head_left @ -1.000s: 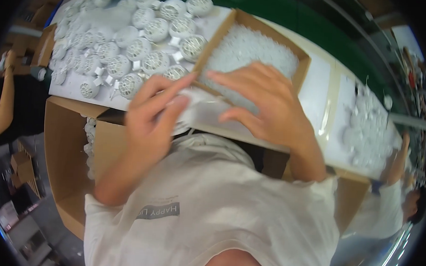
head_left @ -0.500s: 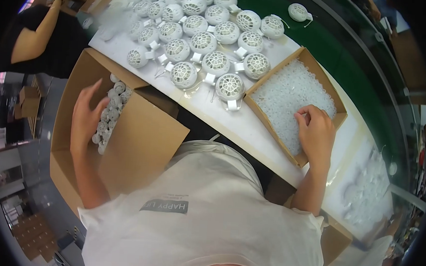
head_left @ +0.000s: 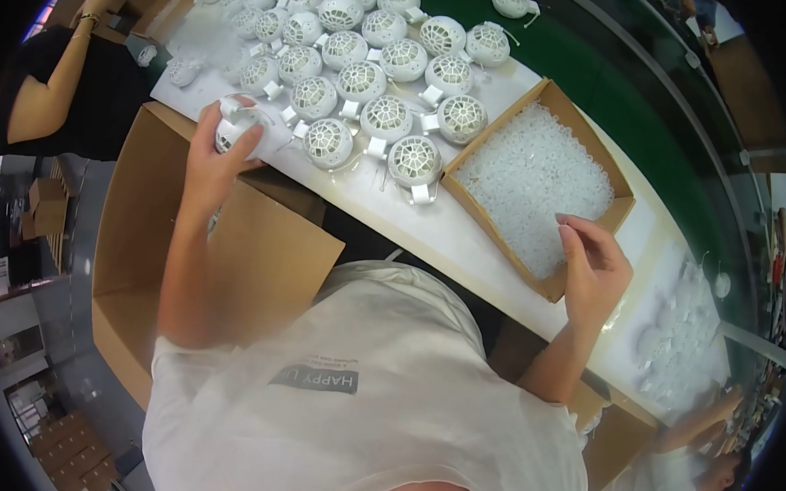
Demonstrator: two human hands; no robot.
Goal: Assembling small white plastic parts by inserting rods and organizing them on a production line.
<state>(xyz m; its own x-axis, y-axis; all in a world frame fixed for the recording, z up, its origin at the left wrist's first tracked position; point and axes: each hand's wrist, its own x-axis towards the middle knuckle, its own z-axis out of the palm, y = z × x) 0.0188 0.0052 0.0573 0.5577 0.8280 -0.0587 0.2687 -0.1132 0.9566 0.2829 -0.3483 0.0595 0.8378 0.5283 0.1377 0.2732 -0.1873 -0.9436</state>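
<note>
At the table's near left edge, my left hand (head_left: 204, 157) is closed around a white round lattice-faced housing (head_left: 229, 135), a white tab on its upper side. Fingers and thumb cover part of it. My right hand (head_left: 598, 272) is over the near right corner of a shallow cardboard box (head_left: 488, 224) filled with small clear plastic pieces (head_left: 541, 178). Its thumb and forefinger are pinched together; whatever lies between the tips is too small to make out. Several similar white housings (head_left: 387, 117) with square tabs sit in loose rows on the white table (head_left: 360, 189).
Below my left arm stands an open carton (head_left: 140, 257), its flap toward me. A green belt (head_left: 592, 87) runs behind the table, bearing one housing (head_left: 512, 1). Clear plastic bags (head_left: 679, 344) lie at right. One person (head_left: 73, 100) stands at left, another (head_left: 667, 478) at lower right.
My left hand has come out of the carton, up to the table, and taken hold of the leftmost white housing. My right hand has drawn back from the clear pieces, fingertips pinched.
</note>
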